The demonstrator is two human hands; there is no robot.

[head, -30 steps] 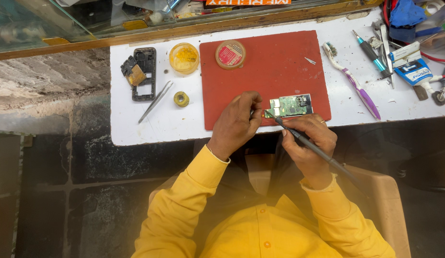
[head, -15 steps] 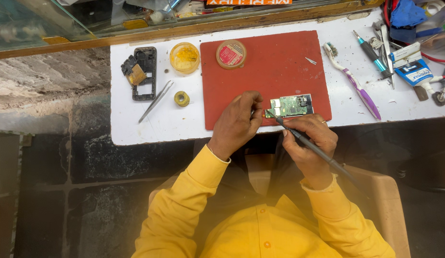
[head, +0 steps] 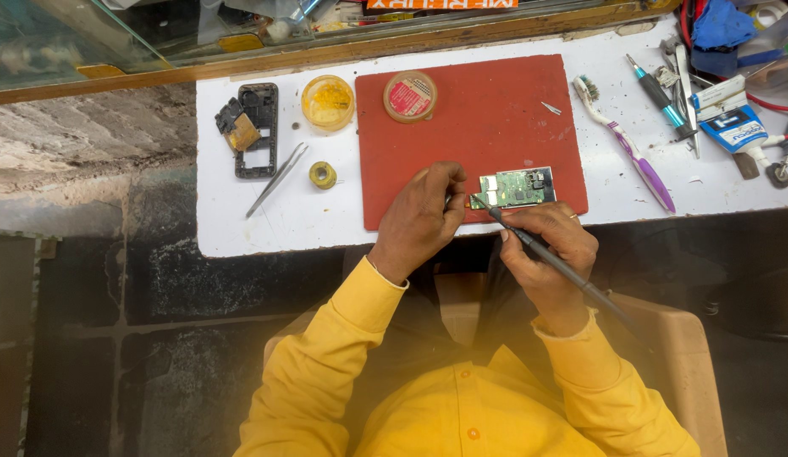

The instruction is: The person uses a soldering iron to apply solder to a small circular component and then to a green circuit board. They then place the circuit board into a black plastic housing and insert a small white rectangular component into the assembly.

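Head view shows my right hand (head: 551,254) gripping the soldering iron (head: 555,262), tip angled up-left onto the circuit board (head: 517,188), whose left end my curled left hand (head: 424,211) steadies.

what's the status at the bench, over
Right hand grips soldering iron, tip at circuit board. Left hand steadies its left edge. Red mat around board.

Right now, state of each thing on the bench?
circuit board: bare, flat on red mat
soldering iron: gripped by right hand, tip at board's left edge
left hand: fingers pinched beside the board
phone frame: stripped, lying flat
yellow tub: open
tweezers: lying unused
toothbrush: lying unused
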